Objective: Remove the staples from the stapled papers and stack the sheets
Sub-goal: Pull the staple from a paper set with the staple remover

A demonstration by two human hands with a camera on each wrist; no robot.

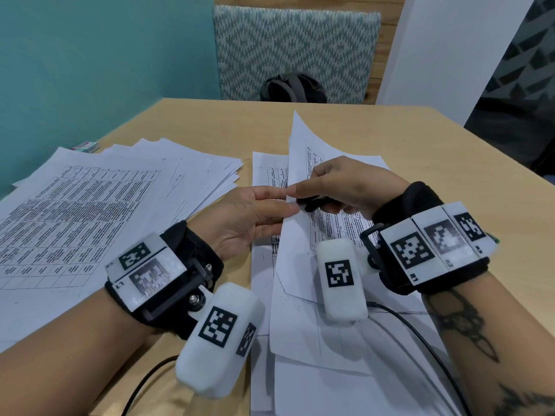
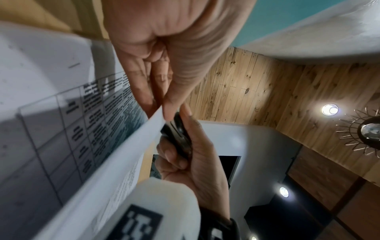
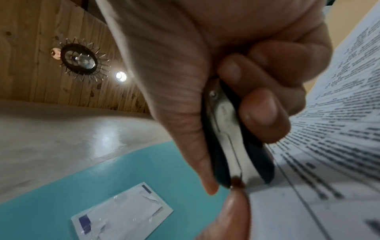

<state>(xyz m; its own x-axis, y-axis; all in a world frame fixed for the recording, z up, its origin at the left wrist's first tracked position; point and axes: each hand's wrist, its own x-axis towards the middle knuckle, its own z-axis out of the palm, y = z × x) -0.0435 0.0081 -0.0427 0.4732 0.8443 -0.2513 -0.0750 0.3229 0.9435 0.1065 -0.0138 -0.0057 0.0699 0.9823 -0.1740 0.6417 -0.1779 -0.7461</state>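
My left hand pinches the near edge of a printed sheet between thumb and fingers, and the sheet curls up off the table. My right hand grips a black and metal staple remover right at that pinched spot. In the left wrist view the left hand pinches the sheet with the staple remover just behind it. In the right wrist view my right hand's fingers wrap the staple remover, its tip against the sheet. No staple is visible.
A fanned stack of printed sheets lies at the left of the wooden table. More papers lie under my hands. A small box sits at the far left, a black cable crosses the papers, and a dark bag rests beyond the table.
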